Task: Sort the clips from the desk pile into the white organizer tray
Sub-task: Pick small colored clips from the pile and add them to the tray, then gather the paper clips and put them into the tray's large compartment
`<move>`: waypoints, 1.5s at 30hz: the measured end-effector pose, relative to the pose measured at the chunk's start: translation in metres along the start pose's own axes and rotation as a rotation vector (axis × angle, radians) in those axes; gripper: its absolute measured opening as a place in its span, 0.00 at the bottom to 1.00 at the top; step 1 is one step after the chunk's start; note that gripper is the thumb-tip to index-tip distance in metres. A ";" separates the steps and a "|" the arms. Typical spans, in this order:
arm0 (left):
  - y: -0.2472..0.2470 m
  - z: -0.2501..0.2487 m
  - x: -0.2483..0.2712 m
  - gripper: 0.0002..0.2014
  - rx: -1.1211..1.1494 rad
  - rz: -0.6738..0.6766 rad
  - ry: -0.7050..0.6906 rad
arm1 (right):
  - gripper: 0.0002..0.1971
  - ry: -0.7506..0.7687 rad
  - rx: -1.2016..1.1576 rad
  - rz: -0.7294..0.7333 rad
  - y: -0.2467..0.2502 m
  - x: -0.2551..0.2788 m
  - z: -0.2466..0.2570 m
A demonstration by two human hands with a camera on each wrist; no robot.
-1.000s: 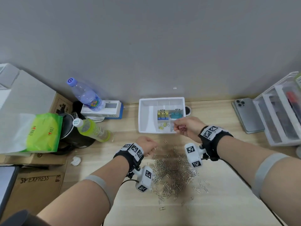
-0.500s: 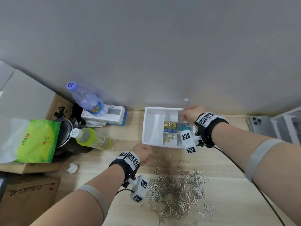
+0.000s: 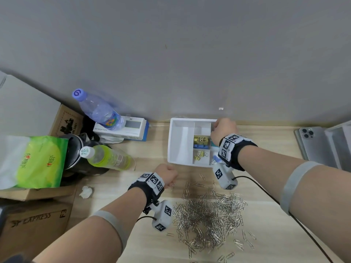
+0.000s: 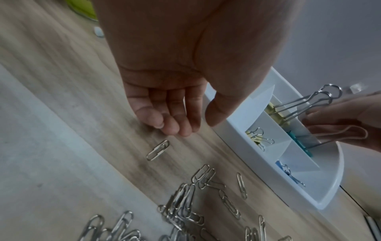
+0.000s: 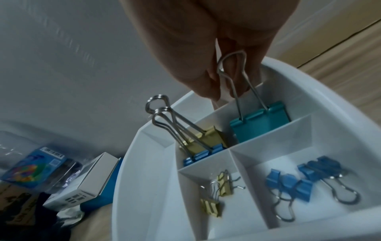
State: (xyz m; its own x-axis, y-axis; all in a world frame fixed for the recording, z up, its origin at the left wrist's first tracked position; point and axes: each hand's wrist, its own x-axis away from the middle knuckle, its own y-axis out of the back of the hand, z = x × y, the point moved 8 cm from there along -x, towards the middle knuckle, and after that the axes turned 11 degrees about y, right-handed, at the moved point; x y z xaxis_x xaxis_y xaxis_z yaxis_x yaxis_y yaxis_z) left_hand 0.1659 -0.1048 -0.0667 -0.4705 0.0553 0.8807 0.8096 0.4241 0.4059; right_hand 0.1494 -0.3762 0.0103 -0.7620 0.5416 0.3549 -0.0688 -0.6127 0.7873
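A heap of silver paper clips (image 3: 209, 215) lies on the wooden desk in front of the white organizer tray (image 3: 180, 141). My right hand (image 3: 222, 128) hovers over the tray's back right compartment. Its fingertips (image 5: 208, 91) are bunched, and they seem to pinch a thin paper clip just behind the teal binder clip (image 5: 259, 125). Gold binder clips (image 5: 208, 140), small yellow clips (image 5: 218, 195) and small blue clips (image 5: 299, 184) fill other compartments. My left hand (image 3: 168, 175) hangs over the desk left of the heap. Its fingers (image 4: 175, 124) are loosely curled and empty, above a lone paper clip (image 4: 157, 150).
Two bottles (image 3: 106, 158), a white box (image 3: 121, 130) and a green pack (image 3: 41, 160) crowd the desk's left side. A crumpled paper ball (image 3: 86, 191) lies near my left wrist. A phone (image 3: 311, 141) and a clear organizer (image 3: 340, 143) sit at the right.
My right hand has travelled from the tray's front right corner to its back right compartment. The left hand has stayed beside the heap.
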 end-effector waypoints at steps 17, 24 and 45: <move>-0.005 0.020 0.029 0.20 -0.357 -0.214 -0.116 | 0.08 0.514 -0.005 0.319 -0.056 0.113 0.026; -0.039 0.029 0.044 0.33 -0.428 -0.246 -0.231 | 0.32 0.529 0.281 0.402 -0.126 0.141 -0.008; -0.078 0.050 0.069 0.13 -0.309 -0.118 -0.258 | 0.14 0.566 0.090 0.448 -0.118 0.179 -0.033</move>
State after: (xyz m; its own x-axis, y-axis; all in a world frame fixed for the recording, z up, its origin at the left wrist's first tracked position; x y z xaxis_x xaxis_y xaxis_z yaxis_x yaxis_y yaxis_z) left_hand 0.0529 -0.0890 -0.0499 -0.6067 0.2645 0.7496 0.7938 0.1517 0.5890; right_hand -0.0007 -0.2259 -0.0356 -0.9228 -0.1460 0.3566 0.3626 -0.6426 0.6750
